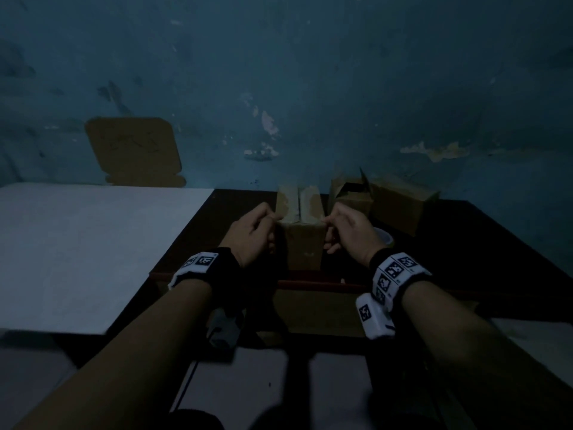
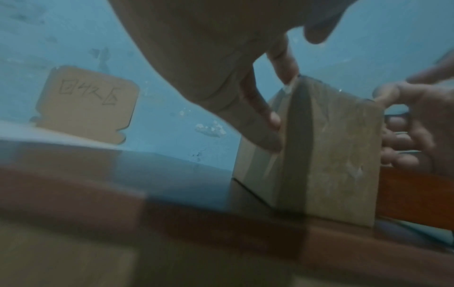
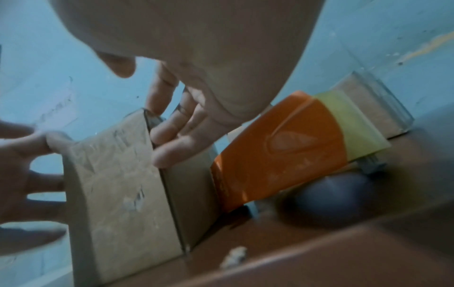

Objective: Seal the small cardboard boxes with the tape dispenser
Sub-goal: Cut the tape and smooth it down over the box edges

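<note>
Standing upright near the front edge of the dark table (image 1: 483, 243): small cardboard box (image 1: 305, 243), top flaps folded shut. Gripping its left side, fingers curled against the cardboard: left hand (image 1: 252, 234). Gripping its right side, thumb at the top corner and fingers lying along the wall: right hand (image 1: 350, 232). Lying just right of the box, tilted: orange tape dispenser (image 3: 277, 147), partly hidden behind the right hand in the head view. Sitting further back against the blue wall (image 1: 310, 72): second box (image 1: 397, 200), flaps open.

Head view dim and murky; wrist views brighter, blurred, edge-warped.
</note>
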Tool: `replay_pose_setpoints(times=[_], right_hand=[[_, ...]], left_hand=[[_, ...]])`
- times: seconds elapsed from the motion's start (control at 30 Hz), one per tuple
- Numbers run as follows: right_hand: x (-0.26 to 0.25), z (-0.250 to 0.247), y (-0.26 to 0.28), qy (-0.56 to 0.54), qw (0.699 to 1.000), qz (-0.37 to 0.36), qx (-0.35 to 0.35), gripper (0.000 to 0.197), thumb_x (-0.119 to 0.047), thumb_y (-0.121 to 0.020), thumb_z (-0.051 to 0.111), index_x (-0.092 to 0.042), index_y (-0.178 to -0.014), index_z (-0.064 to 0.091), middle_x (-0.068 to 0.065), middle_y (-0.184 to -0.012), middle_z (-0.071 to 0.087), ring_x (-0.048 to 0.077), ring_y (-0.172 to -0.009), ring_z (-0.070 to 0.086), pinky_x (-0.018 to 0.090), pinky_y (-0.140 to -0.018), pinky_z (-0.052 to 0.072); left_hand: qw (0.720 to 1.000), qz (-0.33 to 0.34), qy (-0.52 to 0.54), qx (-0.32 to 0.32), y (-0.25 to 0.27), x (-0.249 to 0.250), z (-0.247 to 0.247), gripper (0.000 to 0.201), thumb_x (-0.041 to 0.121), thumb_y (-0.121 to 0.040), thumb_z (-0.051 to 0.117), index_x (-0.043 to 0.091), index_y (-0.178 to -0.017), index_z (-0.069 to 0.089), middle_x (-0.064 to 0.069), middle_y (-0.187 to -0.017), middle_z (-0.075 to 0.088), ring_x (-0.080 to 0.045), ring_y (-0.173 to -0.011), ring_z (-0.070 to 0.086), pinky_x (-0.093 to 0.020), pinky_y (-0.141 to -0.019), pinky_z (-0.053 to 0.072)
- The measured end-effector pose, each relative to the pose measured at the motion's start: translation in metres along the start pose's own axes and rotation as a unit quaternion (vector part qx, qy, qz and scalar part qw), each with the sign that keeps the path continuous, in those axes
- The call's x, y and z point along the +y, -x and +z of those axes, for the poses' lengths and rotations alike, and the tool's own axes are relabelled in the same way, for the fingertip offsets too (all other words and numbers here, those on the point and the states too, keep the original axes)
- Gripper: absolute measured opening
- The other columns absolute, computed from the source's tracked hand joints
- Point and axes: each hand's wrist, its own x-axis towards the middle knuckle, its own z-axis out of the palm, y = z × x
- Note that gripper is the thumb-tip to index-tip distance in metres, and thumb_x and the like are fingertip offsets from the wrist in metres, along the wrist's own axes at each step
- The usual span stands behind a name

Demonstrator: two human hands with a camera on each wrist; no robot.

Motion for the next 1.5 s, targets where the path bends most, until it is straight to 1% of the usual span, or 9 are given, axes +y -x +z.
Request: replay_pose_setpoints(times=[0.1, 0.33, 0.57, 0.77, 0.9, 1.1, 1.3, 1.43, 1.5], right_hand=[[-0.002, 0.002, 0.000, 0.015, 1.000, -0.012, 0.008, 0.030, -0.028, -0.096, 0.055, -0.005, -0.080, 0.046, 0.015, -0.070, 0.055, 0.022, -0.060, 0.062, 0.029, -0.051, 0.053], [0.007, 0.004, 0.004, 0.017, 0.998, -0.049, 0.029, 0.027, -0.022, -0.083, 0.074, -0.023, -0.073, 0.049, 0.022, -0.087, 0.062, 0.018, -0.071, 0.055, 0.036, -0.066, 0.050], [0.012, 0.010, 0.005, 0.021, 0.997, -0.062, 0.050, 0.030, -0.018, -0.082, 0.074, -0.013, -0.077, 0.045, 0.029, -0.089, 0.058, 0.013, -0.067, 0.051, 0.028, -0.062, 0.048], [0.011, 0.011, 0.007, 0.064, 0.993, -0.069, 0.067, 0.031, -0.022, -0.083, 0.074, -0.010, -0.079, 0.046, 0.020, -0.078, 0.056, 0.014, -0.067, 0.051, 0.038, -0.065, 0.050], [0.009, 0.012, 0.007, 0.076, 0.993, -0.066, 0.060, 0.036, -0.026, -0.078, 0.079, -0.019, -0.075, 0.043, 0.004, -0.069, 0.051, 0.005, -0.058, 0.045, 0.024, -0.057, 0.043], [0.013, 0.016, 0.006, 0.090, 0.990, -0.063, 0.084, 0.037, -0.025, -0.079, 0.078, -0.013, -0.077, 0.043, 0.018, -0.071, 0.053, 0.009, -0.058, 0.044, 0.021, -0.057, 0.041], [0.015, 0.008, 0.005, 0.070, 0.992, -0.083, 0.061, 0.029, -0.022, -0.090, 0.066, -0.014, -0.075, 0.043, 0.001, -0.076, 0.058, 0.008, -0.070, 0.054, 0.027, -0.063, 0.046], [0.016, 0.009, 0.006, 0.056, 0.993, -0.085, 0.060, 0.028, -0.021, -0.091, 0.065, -0.007, -0.079, 0.044, 0.013, -0.083, 0.061, 0.011, -0.073, 0.056, 0.032, -0.065, 0.049], [0.016, 0.009, 0.006, 0.046, 0.994, -0.079, 0.051, 0.028, -0.023, -0.090, 0.065, -0.009, -0.079, 0.043, 0.011, -0.081, 0.060, 0.012, -0.072, 0.055, 0.033, -0.065, 0.049]], left_hand=[[1.000, 0.007, -0.023, 0.010, -0.006, 0.007, 0.001, 0.030, 0.050, -0.096, 0.045, 0.023, -0.085, 0.053, -0.002, -0.082, 0.066, -0.018, -0.078, 0.067, -0.039, -0.074, 0.054], [0.997, 0.036, -0.062, 0.013, -0.009, -0.003, 0.002, 0.023, 0.034, -0.083, 0.072, 0.023, -0.089, 0.053, 0.003, -0.097, 0.067, -0.010, -0.082, 0.066, -0.026, -0.068, 0.055], [0.991, 0.081, -0.090, 0.055, -0.010, -0.013, 0.011, 0.030, 0.029, -0.080, 0.076, 0.036, -0.082, 0.046, 0.010, -0.096, 0.063, 0.007, -0.083, 0.059, -0.010, -0.063, 0.044], [0.991, 0.080, -0.104, 0.033, -0.009, -0.007, 0.010, 0.032, 0.030, -0.083, 0.073, 0.040, -0.081, 0.043, 0.020, -0.098, 0.056, 0.006, -0.088, 0.056, -0.014, -0.067, 0.043], [0.992, 0.060, -0.107, 0.028, -0.005, 0.002, 0.014, 0.037, 0.034, -0.077, 0.077, 0.042, -0.084, 0.042, 0.018, -0.101, 0.055, 0.002, -0.090, 0.057, -0.017, -0.071, 0.050], [0.990, 0.039, -0.122, 0.050, -0.004, 0.004, 0.020, 0.037, 0.033, -0.078, 0.076, 0.037, -0.092, 0.043, 0.022, -0.095, 0.049, 0.004, -0.087, 0.050, -0.017, -0.073, 0.046], [0.992, 0.050, -0.107, 0.040, -0.004, -0.004, 0.010, 0.020, 0.034, -0.086, 0.068, 0.033, -0.090, 0.048, 0.015, -0.102, 0.058, 0.001, -0.091, 0.058, -0.015, -0.068, 0.044], [0.993, 0.057, -0.099, 0.043, -0.004, -0.006, 0.010, 0.020, 0.030, -0.087, 0.067, 0.034, -0.089, 0.048, 0.016, -0.099, 0.059, 0.006, -0.087, 0.058, -0.011, -0.064, 0.044], [0.993, 0.051, -0.098, 0.034, -0.005, -0.005, 0.009, 0.022, 0.029, -0.087, 0.067, 0.037, -0.089, 0.047, 0.017, -0.101, 0.058, 0.005, -0.089, 0.057, -0.013, -0.066, 0.044]])
